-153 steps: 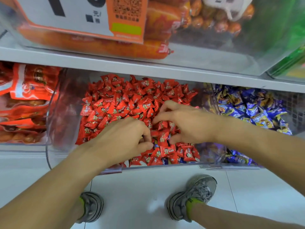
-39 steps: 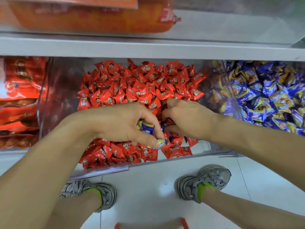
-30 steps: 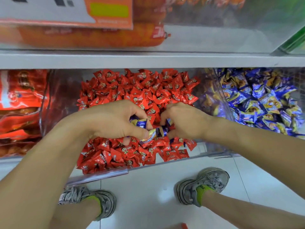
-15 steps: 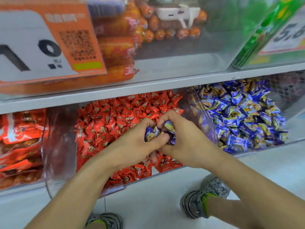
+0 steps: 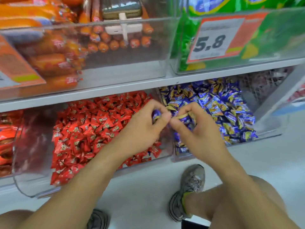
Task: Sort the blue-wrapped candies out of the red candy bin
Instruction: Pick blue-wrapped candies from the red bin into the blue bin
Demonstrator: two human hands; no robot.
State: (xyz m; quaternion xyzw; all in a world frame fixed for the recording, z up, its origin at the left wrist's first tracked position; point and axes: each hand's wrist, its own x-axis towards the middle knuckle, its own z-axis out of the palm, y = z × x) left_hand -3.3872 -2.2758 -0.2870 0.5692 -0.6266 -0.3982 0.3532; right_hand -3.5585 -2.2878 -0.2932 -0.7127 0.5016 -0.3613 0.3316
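head view: left hand [image 5: 142, 128] and right hand [image 5: 196, 129], each curled round blue-wrapped candies [image 5: 156, 114], thumbs touching above the wall between red candy bin [image 5: 31, 187] and blue bin [image 5: 267, 129]. step, judged: carry-over. next: release over the blue bin.

Bright, even shop light falls from above, leaving only soft shadows on the pale floor. Motion blur smears the clear plastic upper bins [image 5: 85, 47] and the white-and-orange price tag [image 5: 212, 42]. Shelf lines bow near the edges.
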